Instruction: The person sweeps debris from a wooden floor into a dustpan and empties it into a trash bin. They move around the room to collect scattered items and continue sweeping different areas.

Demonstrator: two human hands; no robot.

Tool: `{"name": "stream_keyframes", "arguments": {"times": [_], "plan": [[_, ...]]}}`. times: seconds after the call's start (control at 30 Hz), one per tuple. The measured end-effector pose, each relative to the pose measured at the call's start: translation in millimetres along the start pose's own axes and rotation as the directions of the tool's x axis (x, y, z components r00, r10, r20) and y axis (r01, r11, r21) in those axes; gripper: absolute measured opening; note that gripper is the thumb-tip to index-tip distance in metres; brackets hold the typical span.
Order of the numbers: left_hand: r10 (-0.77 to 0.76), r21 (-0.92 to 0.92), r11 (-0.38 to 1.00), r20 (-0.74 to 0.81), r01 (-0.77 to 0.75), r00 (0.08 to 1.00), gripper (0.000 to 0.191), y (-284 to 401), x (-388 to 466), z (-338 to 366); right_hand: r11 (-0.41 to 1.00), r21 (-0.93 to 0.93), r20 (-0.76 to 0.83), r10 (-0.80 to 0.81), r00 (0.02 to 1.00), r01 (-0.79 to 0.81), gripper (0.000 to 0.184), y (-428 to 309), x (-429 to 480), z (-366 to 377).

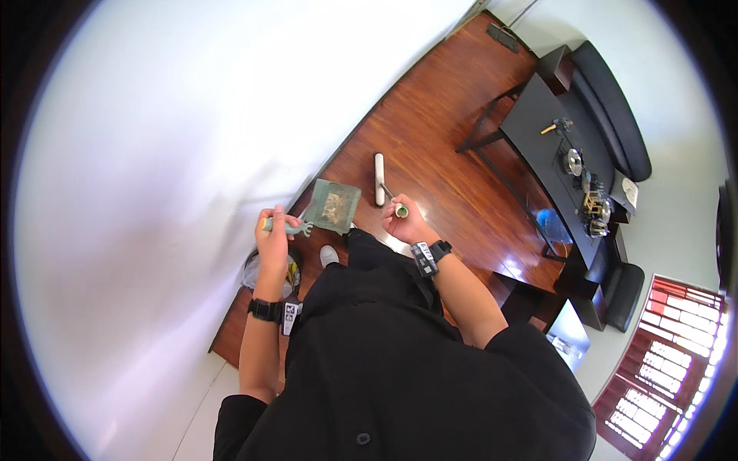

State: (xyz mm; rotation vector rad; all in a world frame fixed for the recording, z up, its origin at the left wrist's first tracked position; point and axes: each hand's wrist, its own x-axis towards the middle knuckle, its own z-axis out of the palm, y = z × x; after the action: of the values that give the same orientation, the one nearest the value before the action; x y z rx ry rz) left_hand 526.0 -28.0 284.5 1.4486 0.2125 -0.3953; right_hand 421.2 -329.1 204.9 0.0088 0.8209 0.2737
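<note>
My left hand (275, 230) grips the pale green handle of a long-handled dustpan (347, 197), whose pan is beside the wall and has light brown debris or staining in it. My right hand (403, 220) is closed around a stick handle with a green end. The stick runs down to a narrow whitish head (379, 179), which rests on the wooden floor just right of the dustpan. Whether that head is a broom or another floor tool cannot be told. A light-coloured shoe (328, 255) shows below the dustpan.
A white wall (219, 115) rises close on the left. Beside my left forearm stands a lined waste bin (293, 276). To the right are a black table (533, 124) with metal pots and tools, a black sofa (611, 115) and a low glossy table (568, 331). A dark brush head (503, 38) lies in the far corner.
</note>
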Motion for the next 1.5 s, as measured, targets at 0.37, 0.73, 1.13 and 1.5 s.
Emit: {"name": "stream_keyframes", "arguments": {"times": [0.37, 0.73, 1.13, 1.5], "plan": [[-0.154, 0.345, 0.930, 0.044, 0.129, 0.987, 0.021, -81, 53, 45, 0.927, -0.366, -0.357, -0.058, 0.932, -0.082, 0.018, 10, -5, 18], [-0.002, 0.292, 0.957, 0.000, 0.001, 1.000, 0.026, -104, 46, 26, 0.879, -0.413, -0.306, 0.111, 0.946, -0.237, 0.017, 41, -14, 81], [-0.031, 0.265, 0.964, 0.074, 0.010, 0.997, 0.056, -75, 51, 1, 0.702, -0.673, -0.182, 0.148, 0.972, -0.233, 0.048, 106, 55, 141], [-0.010, 0.409, 0.912, -0.035, 0.024, 0.999, 0.060, -62, 41, -28, 0.660, -0.729, -0.241, 0.000, 0.971, -0.181, 0.033, 91, 49, 80]]}}
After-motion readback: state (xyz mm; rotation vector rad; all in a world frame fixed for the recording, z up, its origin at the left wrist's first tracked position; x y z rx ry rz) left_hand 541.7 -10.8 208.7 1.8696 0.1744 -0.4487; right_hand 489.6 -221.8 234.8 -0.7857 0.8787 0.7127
